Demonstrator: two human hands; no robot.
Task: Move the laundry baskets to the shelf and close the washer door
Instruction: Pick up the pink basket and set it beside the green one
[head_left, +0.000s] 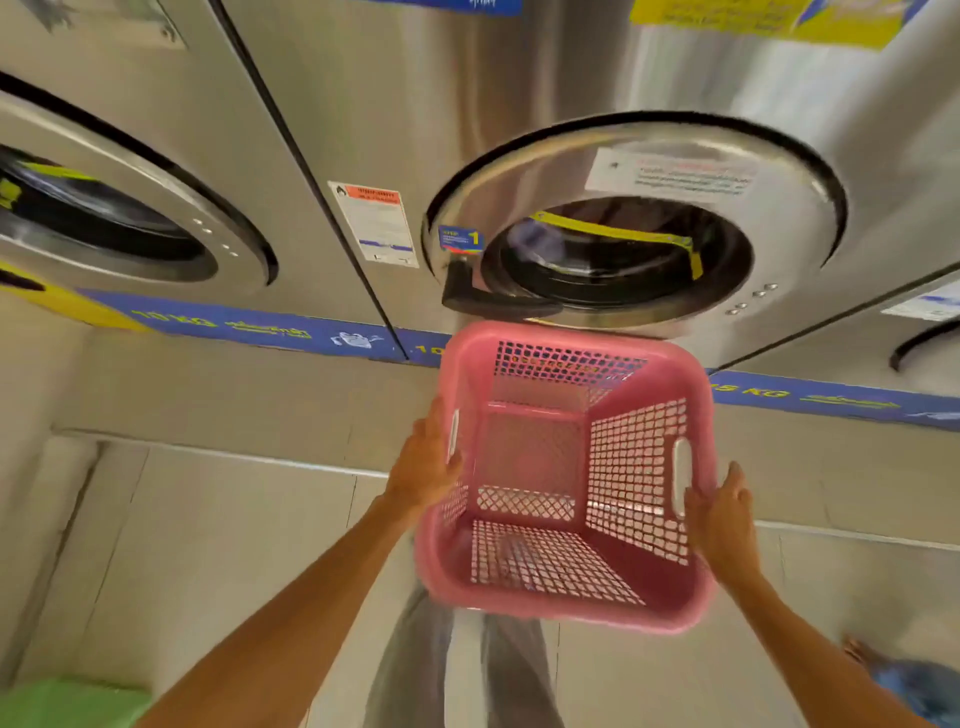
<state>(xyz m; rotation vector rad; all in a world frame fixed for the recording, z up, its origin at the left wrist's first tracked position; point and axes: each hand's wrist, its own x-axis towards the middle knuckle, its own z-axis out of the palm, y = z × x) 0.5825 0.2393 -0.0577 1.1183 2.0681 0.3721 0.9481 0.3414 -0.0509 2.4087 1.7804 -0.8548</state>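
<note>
From the head view, a person holds an empty pink basket (566, 478) in the air in front of the middle washer (631, 234). The left hand (423, 467) is closed on its left rim, and the right hand (719, 519) presses its right side by the handle slot, fingers only partly curled. No shelf shows, so the basket's move looks barely begun. The washer's door (634, 171) seems shut already, though blur leaves that unsure. A green basket (67, 701) sits at the lower left, untouched.
</note>
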